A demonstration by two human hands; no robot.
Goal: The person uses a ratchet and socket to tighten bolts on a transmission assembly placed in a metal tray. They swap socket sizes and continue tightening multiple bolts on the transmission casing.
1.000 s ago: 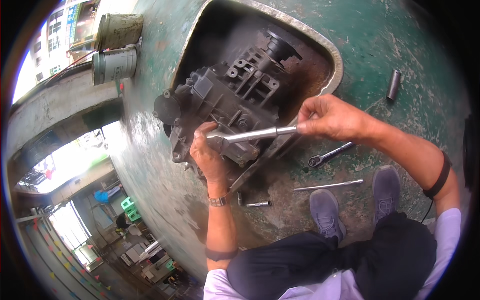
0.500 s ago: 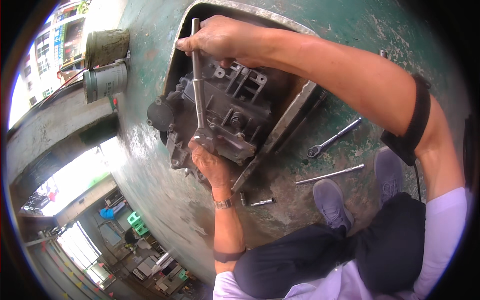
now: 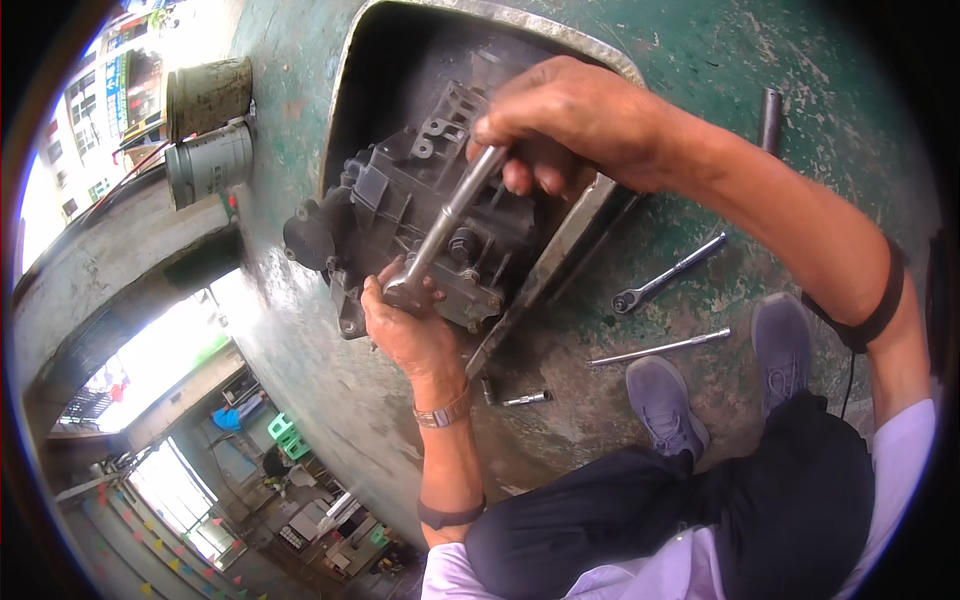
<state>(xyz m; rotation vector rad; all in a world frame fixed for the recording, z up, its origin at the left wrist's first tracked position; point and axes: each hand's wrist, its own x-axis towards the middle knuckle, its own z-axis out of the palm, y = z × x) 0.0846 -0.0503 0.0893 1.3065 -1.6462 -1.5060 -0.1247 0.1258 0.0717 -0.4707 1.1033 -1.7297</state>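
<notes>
A long metal ratchet wrench slants across a dark, greasy gearbox-like machine casing. My right hand is closed around the upper end of its handle, thumb toward the casing. At the lower end my left hand has its fingers about the ratchet head, close to the casing's near edge. Whatever sits beneath the head is hidden by that hand. The casing lies in a shallow metal tray with a worn, pale rim.
On the green painted floor to the right lie a smaller ratchet, an extension bar and a dark tube. Short sockets lie below the tray. Two buckets stand at left. My shoes are near the bar.
The wrench's handle end has swung right and toward me with my right hand. My left hand stays at the head. The dark tube on the right shows more now.
</notes>
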